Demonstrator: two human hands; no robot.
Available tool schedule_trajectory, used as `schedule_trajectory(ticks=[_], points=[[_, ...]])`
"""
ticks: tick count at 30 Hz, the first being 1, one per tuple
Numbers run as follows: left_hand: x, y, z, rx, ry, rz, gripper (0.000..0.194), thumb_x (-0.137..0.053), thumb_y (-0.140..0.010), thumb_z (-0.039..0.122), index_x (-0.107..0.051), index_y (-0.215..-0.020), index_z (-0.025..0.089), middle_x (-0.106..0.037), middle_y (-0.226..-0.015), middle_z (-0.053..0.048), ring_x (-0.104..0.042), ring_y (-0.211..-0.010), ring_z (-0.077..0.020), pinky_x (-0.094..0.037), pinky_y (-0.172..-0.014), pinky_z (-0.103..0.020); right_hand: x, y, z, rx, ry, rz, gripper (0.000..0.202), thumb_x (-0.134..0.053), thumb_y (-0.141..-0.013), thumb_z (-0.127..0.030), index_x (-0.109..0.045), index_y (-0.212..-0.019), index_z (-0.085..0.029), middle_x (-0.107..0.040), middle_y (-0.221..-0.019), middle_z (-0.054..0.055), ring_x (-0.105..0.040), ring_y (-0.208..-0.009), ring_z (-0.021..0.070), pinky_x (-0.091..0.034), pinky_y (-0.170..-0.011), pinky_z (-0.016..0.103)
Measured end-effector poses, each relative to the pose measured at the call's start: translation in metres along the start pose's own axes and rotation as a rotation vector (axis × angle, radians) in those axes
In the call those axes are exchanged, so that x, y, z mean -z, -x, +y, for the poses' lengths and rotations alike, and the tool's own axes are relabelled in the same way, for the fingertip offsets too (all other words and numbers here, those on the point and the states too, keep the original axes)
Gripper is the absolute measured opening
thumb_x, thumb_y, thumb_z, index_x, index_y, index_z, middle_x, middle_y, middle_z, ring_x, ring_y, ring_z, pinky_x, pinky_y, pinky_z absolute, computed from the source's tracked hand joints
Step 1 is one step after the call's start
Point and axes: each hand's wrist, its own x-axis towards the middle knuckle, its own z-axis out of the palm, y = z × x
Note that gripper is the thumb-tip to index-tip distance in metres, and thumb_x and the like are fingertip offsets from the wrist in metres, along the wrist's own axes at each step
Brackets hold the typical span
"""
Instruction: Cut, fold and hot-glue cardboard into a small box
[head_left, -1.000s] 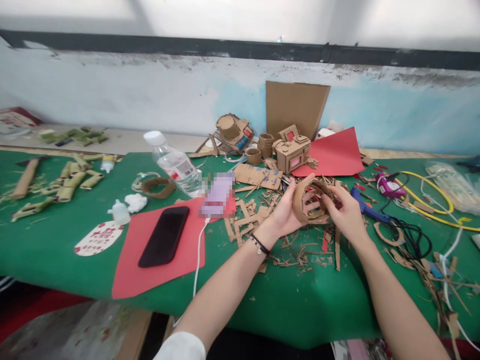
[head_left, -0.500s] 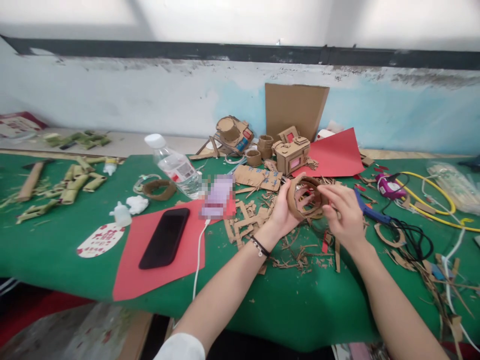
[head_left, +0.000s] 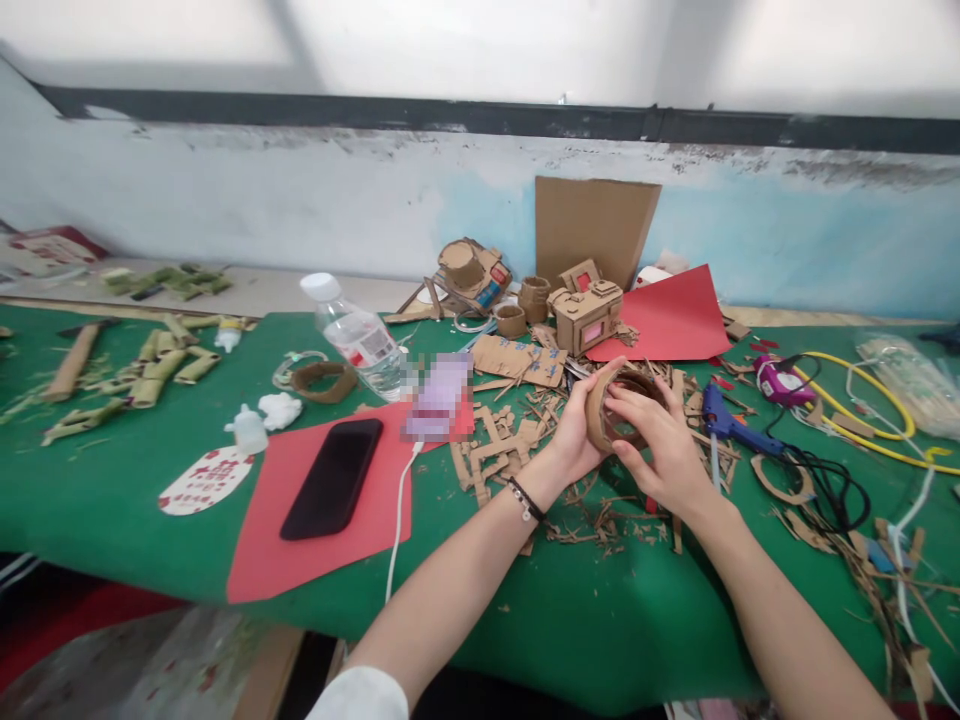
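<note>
1. Left hand [head_left: 576, 428]: clasped round the left outer wall of the thick-walled brown cardboard ring [head_left: 596, 410], palm beneath, thumb along the top.
2. Right hand [head_left: 658, 440]: comes in from the right, fingers over and partly inside the opening, thumb low and a little apart. Whether the fingers pinch the wall: cannot tell.
3. Ring sits between both hands, held above the table. No marked long axis; the line through the opening tilts toward the right hand, which is at the mouth. Left hand is nearer the outer wall, right hand nearer the opening.
4. Table [head_left: 592, 620]: green-covered, with a bare strip in front of the hands. Loose brown cardboard scraps [head_left: 499, 440] lie beneath and left of the ring; blue glue gun [head_left: 742, 432] just beyond the right hand, to its right, black cord trailing.
5. Left side: black phone [head_left: 334, 480] lying slantwise on a flat red paper sheet [head_left: 259, 520]; clear plastic bottle [head_left: 360, 340] behind, tilted in view.
6. Far side: boxy brown cardboard model [head_left: 589, 318] beside a second red paper sheet [head_left: 679, 315]; upright brown cardboard panel [head_left: 592, 225] behind, near the white and pale-blue wall [head_left: 787, 230].
</note>
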Motion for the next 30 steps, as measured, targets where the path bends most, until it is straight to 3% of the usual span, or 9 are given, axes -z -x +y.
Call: schedule_trajectory(ticks=[7, 11, 15, 19, 25, 30], points=[[-0.001, 0.001, 0.001, -0.015, 0.08, 0.004, 0.05, -0.051, -0.108, 0.043, -0.067, -0.149, 0.02, -0.078, -0.137, -0.01, -0.073, -0.126, -0.0267, -0.055, -0.113, -0.038, -0.002, 0.0, 0.002, 0.032, 0.016, -0.025, 0.053, -0.058, -0.11, -0.042, -0.048, -0.161, -0.031, -0.06, -0.164, 0.011, -0.056, -0.154, 0.0316, -0.02, -0.138, 0.067], [-0.004, 0.003, 0.011, 0.05, 0.174, 0.038, 0.055, -0.049, -0.11, 0.056, -0.062, -0.155, 0.028, -0.078, -0.136, -0.01, -0.075, -0.119, -0.0271, -0.059, -0.11, -0.044, 0.005, -0.002, 0.007, -0.003, 0.018, 0.119, 0.055, -0.063, -0.108, -0.043, -0.05, -0.161, -0.034, -0.062, -0.162, 0.009, -0.054, -0.155, 0.034, -0.025, -0.136, 0.067], [-0.002, 0.005, 0.024, 0.051, 0.223, 0.073, 0.063, -0.052, -0.104, 0.073, -0.06, -0.156, 0.038, -0.073, -0.144, -0.009, -0.073, -0.126, -0.0317, -0.06, -0.11, -0.055, 0.01, -0.001, 0.022, -0.105, 0.005, 0.261, 0.064, -0.068, -0.105, -0.05, -0.048, -0.164, -0.034, -0.055, -0.166, 0.012, -0.047, -0.159, 0.0383, -0.033, -0.132, 0.068], [0.002, 0.005, 0.024, 0.026, 0.204, 0.081, 0.059, -0.055, -0.105, 0.068, -0.06, -0.156, 0.039, -0.072, -0.147, -0.006, -0.07, -0.131, -0.0299, -0.058, -0.114, -0.053, 0.005, 0.003, 0.034, -0.164, -0.032, 0.179, 0.077, -0.071, -0.102, -0.055, -0.039, -0.17, -0.035, -0.044, -0.174, 0.013, -0.037, -0.164, 0.0389, -0.032, -0.133, 0.068], [-0.002, 0.007, 0.012, 0.026, 0.082, 0.006, 0.05, -0.059, -0.107, 0.054, -0.068, -0.15, 0.031, -0.075, -0.144, -0.006, -0.071, -0.13, -0.0246, -0.054, -0.119, -0.04, -0.003, 0.007, 0.034, -0.21, -0.145, -0.009, 0.096, -0.07, -0.099, -0.066, -0.021, -0.177, -0.039, -0.021, -0.185, 0.008, -0.025, -0.17, 0.0367, -0.033, -0.134, 0.064], [-0.005, 0.007, 0.023, -0.11, 0.017, 0.079, 0.051, -0.058, -0.107, 0.059, -0.067, -0.149, 0.031, -0.073, -0.148, -0.005, -0.066, -0.14, -0.0262, -0.053, -0.122, -0.043, -0.002, 0.008, 0.038, -0.291, -0.103, 0.038, 0.076, -0.052, -0.11, -0.061, -0.022, -0.177, -0.039, -0.018, -0.186, 0.005, -0.022, -0.171, 0.0327, -0.026, -0.137, 0.063]])
